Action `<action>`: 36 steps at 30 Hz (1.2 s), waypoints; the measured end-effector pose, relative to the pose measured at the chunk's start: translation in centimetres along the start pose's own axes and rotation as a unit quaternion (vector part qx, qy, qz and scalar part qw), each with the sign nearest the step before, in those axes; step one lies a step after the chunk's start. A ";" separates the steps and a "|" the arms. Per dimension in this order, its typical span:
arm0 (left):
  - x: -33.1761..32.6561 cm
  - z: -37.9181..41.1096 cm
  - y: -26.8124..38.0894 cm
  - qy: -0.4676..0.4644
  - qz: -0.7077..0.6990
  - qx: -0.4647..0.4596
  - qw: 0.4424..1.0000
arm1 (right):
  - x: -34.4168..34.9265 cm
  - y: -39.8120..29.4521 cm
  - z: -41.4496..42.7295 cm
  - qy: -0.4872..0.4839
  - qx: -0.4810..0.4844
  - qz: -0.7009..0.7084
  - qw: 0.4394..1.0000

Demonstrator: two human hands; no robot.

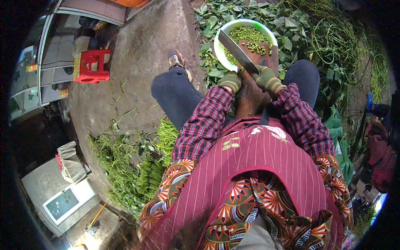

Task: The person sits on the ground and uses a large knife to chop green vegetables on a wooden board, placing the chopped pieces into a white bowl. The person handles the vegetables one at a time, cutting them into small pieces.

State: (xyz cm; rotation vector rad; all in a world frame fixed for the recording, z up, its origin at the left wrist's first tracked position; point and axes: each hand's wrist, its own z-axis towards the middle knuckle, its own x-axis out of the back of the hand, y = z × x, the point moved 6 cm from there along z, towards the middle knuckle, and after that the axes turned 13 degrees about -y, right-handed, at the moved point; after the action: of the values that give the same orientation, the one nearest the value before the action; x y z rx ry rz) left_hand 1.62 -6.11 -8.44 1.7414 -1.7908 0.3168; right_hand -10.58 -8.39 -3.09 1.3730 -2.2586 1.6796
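In a striped green knit glove, my right hand (268, 79) grips a broad-bladed kitchen knife (236, 51). Its blade slants up and left across the corner of a wooden cutting board (268, 60). My left hand (230, 82), gloved alike, is curled at the board's left edge below the blade; whether its fingers hold anything is hidden. The board's far end overlaps a white basin (218, 51) with a green patch on its rim. Chopped green bean pieces (248, 33) fill much of the basin, and a few cut pieces (256, 47) lie on the board.
Leafy vines (287, 23) surround the basin, with long bean stems (328, 40) to the right. Bundled long green beans (165, 134) lie on the ground left of my body. A red plastic stool (93, 66) stands farther left. Green plastic bags (342, 153) sit at my right.
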 end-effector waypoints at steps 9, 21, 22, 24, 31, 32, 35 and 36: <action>-1.7 1.7 -2.1 0.062 -0.138 0.089 0.984 | -0.6 -0.7 1.6 0.003 0.033 -0.152 0.988; -3.3 2.3 -3.8 0.058 -0.213 0.020 0.975 | 0.3 1.7 1.4 0.033 -0.012 -0.076 0.996; -2.0 1.6 -2.6 0.074 -0.186 0.002 0.980 | 1.0 1.9 1.1 0.058 -0.008 -0.109 0.992; -0.5 0.9 -1.5 0.121 -0.158 -0.036 0.979 | 2.5 2.1 0.5 0.086 -0.003 -0.076 0.993; -0.3 0.8 -1.4 0.090 -0.149 0.006 0.985 | 3.2 2.9 0.4 0.088 -0.003 -0.080 0.993; -0.2 0.9 -1.3 0.080 -0.150 0.007 0.985 | 3.0 3.1 0.5 0.079 -0.013 -0.092 0.993; -0.6 0.9 -1.8 0.064 -0.143 0.020 0.987 | 2.1 0.2 0.0 0.035 -0.020 -0.134 0.990; -0.5 0.8 -1.6 0.061 -0.133 0.020 0.989 | 2.0 -0.1 0.0 0.030 -0.022 -0.147 0.988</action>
State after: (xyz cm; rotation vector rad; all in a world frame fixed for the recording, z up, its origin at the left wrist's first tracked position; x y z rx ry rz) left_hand 2.96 -6.35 -9.77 1.9191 -1.4550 0.3402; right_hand -11.71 -9.67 -2.05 1.5330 -1.9351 1.5437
